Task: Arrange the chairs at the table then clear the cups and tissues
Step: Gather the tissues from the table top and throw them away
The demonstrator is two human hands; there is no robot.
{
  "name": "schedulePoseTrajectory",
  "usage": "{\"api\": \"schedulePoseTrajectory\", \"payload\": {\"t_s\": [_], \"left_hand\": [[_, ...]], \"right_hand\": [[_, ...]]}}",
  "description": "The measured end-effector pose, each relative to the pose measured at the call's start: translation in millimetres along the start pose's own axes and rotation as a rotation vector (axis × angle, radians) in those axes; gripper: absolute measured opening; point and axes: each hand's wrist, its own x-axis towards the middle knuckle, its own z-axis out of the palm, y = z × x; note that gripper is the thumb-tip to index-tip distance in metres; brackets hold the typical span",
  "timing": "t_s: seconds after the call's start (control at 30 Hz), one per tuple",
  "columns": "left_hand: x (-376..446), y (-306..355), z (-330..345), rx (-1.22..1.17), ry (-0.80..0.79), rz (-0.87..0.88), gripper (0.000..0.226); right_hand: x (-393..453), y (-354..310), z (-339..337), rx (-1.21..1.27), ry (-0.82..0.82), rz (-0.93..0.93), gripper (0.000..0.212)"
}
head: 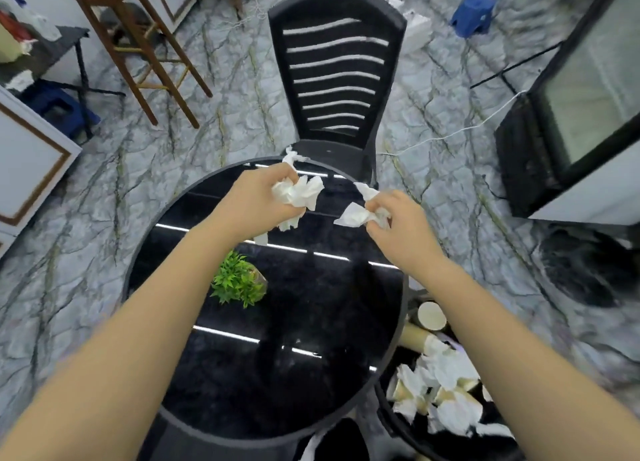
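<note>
Over the far half of the round black glossy table (311, 374), my left hand (256, 201) is closed on a bunch of crumpled white tissues (299, 194). My right hand (398, 218) pinches another crumpled tissue (353, 215) just to the right. One more white tissue (294, 156) lies at the table's far edge. A black slatted chair (334, 80) stands pushed in at the far side. Down at the right, a black bin (391, 422) holds several paper cups (431, 317) and used tissues (446, 374).
A small green potted plant (239, 282) stands on the table's left part. A wooden stool (138, 45) and a dark side table (52, 52) are at the far left, a blue stool (476, 10) at the far right, and a glass-fronted cabinet (581, 114) on the right.
</note>
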Motion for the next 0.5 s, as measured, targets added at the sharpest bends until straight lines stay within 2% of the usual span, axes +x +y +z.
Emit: {"api": "schedulePoseTrajectory", "payload": {"t_s": [0.13, 0.27, 0.5], "left_hand": [[-33, 69, 40, -0.105, -0.052, 0.081, 0.026], [-60, 123, 102, -0.195, -0.183, 0.170, 0.024], [-96, 163, 249, -0.236, -0.405, 0.177, 0.025]], "right_hand": [[-56, 25, -54, 0.063, 0.120, 0.081, 0.010], [-127, 62, -96, 0.076, 0.183, 0.197, 0.014], [-240, 149, -125, 0.046, 0.311, 0.477, 0.017]]}}
